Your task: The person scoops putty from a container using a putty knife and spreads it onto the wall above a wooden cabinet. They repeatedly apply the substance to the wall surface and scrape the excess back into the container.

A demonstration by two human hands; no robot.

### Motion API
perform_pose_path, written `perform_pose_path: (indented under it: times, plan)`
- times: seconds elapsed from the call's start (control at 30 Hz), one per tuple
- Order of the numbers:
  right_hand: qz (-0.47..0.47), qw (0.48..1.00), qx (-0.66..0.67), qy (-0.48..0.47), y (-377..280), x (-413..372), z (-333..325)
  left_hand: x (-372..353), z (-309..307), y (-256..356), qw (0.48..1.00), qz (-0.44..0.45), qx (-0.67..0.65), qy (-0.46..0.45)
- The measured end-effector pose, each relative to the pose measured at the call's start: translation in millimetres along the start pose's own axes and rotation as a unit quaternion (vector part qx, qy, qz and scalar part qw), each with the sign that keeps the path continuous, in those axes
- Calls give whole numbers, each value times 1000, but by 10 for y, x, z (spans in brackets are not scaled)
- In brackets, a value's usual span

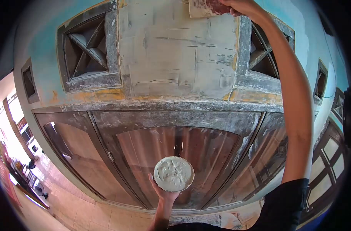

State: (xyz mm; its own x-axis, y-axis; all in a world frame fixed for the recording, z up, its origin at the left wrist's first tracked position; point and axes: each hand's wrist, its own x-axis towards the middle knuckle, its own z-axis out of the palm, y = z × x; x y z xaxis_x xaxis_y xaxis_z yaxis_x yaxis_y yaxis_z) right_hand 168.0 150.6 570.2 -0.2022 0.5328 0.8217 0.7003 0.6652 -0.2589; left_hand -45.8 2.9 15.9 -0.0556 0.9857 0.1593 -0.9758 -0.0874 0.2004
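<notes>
My left hand (168, 194) holds up a round bowl (193, 175) from beneath, low in front of the glass doors. Pale, lumpy putty (173, 173) fills it close to the rim. At the top of the view, my raised right hand (240, 7) grips a flat putty scraper (201, 9) with a pale blade and reddish-brown smears. The blade overlaps the upper wall panel (175, 50), a whitish surface with dark streaks and cracks between two vents. The frame's top edge cuts off part of the scraper and hand.
Square wooden vents with crossed slats, the left vent (89, 48) and right vent (262, 50), flank the panel. A weathered wooden lintel (175, 106) runs above the glass-paned doors (144, 144). At far left, a fan (40, 188) stands on the tiled floor (73, 200).
</notes>
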Motion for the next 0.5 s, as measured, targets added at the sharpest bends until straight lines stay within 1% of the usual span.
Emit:
perform_pose_path:
  times: [0.07, 0.13, 0.2, 0.23, 0.27, 0.33, 0.37, 0.4, 0.47, 0.5]
  plan:
    - [3, 995, -100, 25, 75, 70, 38, 14, -41, -3, 1000, 1, 2, 6]
    - [14, 991, -125, 34, 232, 33, -50, 26, -94, -13, 1000, 10, -4, 22]
    - [49, 994, -95, 25, 386, -109, -184, 6, -73, -6, 999, 14, 4, 30]
    - [62, 997, 48, 22, 476, -157, -229, 5, -64, 0, 999, 18, 13, 35]
    - [63, 997, 47, 24, 535, -171, -331, 16, -70, -1, 999, 16, 13, 34]
    - [75, 986, 141, -45, 518, -219, -526, 26, -94, -10, 1000, 13, 19, 9]
    - [75, 985, 153, -17, 514, -211, -537, 32, -89, -15, 1000, 11, 19, 8]
    - [75, 985, 152, -16, 408, -229, -507, 35, -80, -20, 1000, 2, 11, 3]
    - [45, 989, 129, 58, 259, -247, -453, 23, -36, -28, 1000, -8, 4, -2]
    - [-38, 990, 131, 44, 456, -18, -455, 10, 13, -34, 1000, -5, 3, -5]
